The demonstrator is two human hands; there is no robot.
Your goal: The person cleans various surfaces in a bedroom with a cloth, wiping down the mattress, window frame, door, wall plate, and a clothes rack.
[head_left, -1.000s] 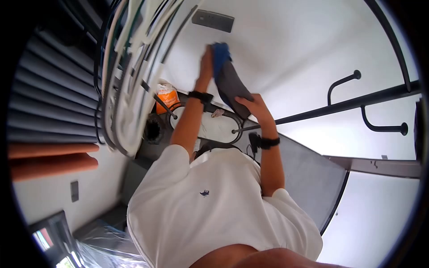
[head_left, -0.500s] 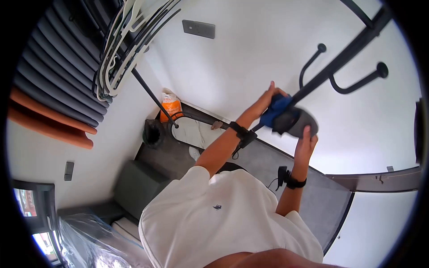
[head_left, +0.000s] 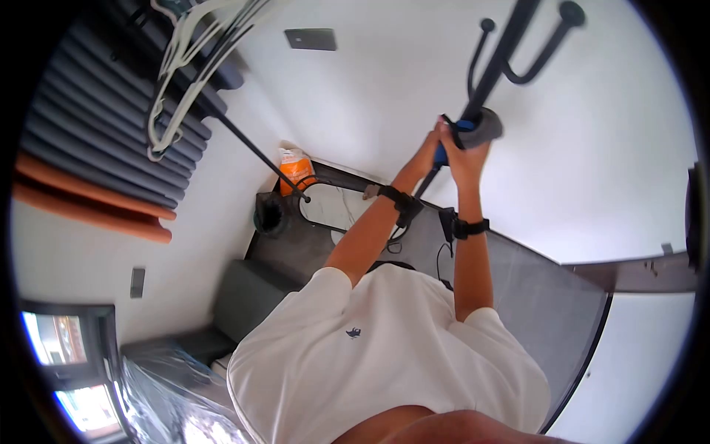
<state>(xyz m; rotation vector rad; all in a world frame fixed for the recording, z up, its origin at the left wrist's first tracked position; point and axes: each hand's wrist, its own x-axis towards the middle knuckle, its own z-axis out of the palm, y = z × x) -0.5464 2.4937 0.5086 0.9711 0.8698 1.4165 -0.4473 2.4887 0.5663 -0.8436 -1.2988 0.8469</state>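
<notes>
A cap with a blue crown and a grey brim (head_left: 486, 129) is held up against the black coat rack pole (head_left: 494, 68). My left hand (head_left: 425, 153) is closed on the blue side of the cap, its fingers partly hidden. My right hand (head_left: 467, 157) grips the cap just below the brim, close beside the left one. Most of the crown is covered by my hands, and I cannot tell whether it touches the pole. Black straps with small devices sit on both my wrists.
Curved black hooks (head_left: 551, 46) stick out from the pole above the cap. White and black hangers (head_left: 188, 70) hang at the upper left beside grey and orange padded panels (head_left: 96, 203). Below stand a marble-look shelf (head_left: 333, 206), an orange-and-white bag (head_left: 296, 169) and a dark bin (head_left: 270, 214).
My right hand has moved left and up, from the brim's outer edge to beside my left hand. The cap has turned and now sits closer around the pole area. The view has shifted slightly.
</notes>
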